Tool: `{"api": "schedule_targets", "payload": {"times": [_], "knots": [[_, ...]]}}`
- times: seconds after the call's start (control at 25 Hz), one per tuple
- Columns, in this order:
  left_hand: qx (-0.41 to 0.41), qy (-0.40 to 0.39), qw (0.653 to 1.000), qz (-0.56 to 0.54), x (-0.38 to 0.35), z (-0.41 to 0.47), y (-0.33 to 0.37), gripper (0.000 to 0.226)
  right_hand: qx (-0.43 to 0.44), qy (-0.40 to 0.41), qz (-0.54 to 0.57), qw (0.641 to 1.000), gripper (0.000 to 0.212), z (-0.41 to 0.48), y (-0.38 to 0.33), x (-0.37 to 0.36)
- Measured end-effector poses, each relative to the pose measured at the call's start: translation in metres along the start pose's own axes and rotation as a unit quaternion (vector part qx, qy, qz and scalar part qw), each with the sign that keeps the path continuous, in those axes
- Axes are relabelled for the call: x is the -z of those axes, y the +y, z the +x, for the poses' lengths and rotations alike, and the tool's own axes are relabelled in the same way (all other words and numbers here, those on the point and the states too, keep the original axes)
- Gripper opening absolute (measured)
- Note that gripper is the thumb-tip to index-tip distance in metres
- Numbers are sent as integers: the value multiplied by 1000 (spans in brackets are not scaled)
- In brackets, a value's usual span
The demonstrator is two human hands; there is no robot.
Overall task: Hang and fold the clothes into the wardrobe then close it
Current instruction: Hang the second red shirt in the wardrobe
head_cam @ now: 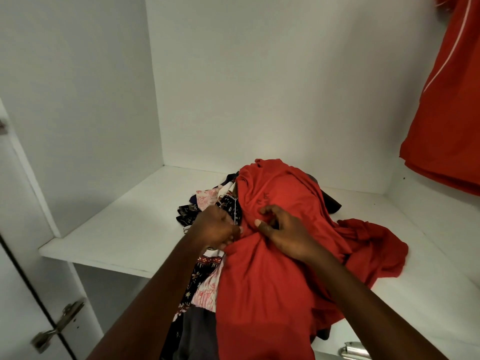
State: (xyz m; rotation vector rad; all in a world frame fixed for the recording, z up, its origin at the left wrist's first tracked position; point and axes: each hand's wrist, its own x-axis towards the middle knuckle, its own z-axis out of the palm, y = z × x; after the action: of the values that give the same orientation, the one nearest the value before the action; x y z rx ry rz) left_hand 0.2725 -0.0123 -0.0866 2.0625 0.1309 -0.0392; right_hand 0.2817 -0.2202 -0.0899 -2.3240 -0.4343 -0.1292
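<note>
Inside an open white wardrobe [259,87], a heap of clothes sits on a broad shelf [117,229] and spills over its front edge, out of sight below. A red shirt [272,281] drapes over most of the heap, hiding whatever lies beneath it. A second red garment [446,113] hangs at upper right, cut off by the frame, its hanger unseen. Patterned cloth [205,284], dark with pale pink patches, shows along the shirt's left side, and a dark garment [330,201] peeks out behind. The right hand [283,235] rests on the shirt, thumb and curled fingers bunching a fold of red fabric. The left hand [215,227] is just beside it, its fingers bent into the seam where shirt meets patterned cloth; their tips are buried, so I cannot tell which piece they grip. A metal hinge [62,320] on the door at lower left is blurred, and a metal fitting [355,350] at the bottom edge is only partly in view.
</note>
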Motion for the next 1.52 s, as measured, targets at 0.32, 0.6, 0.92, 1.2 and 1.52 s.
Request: {"api": "schedule_targets", "payload": {"times": [0.32, 0.6, 0.92, 1.2, 1.52], "knots": [[-43, 234, 971, -7, 22, -33, -37, 14, 16, 38, 0, 999, 33, -2, -2, -2], [-191, 315, 925, 95, 52, -49, 21, 11, 95, 98, -37, 990, 37, 13, -46, 29], [-372, 396, 804, 241, 141, -88, 179, 6, 201, 323, -258, 888, 54, 46, -148, 171], [-521, 378, 737, 205, 195, -110, 306, 8, 259, 457, -407, 747, 42, 16, -225, 315], [-588, 389, 685, 184, 183, -79, 436, 13, 249, 405, -470, 744, 35, -28, -277, 437]]}}
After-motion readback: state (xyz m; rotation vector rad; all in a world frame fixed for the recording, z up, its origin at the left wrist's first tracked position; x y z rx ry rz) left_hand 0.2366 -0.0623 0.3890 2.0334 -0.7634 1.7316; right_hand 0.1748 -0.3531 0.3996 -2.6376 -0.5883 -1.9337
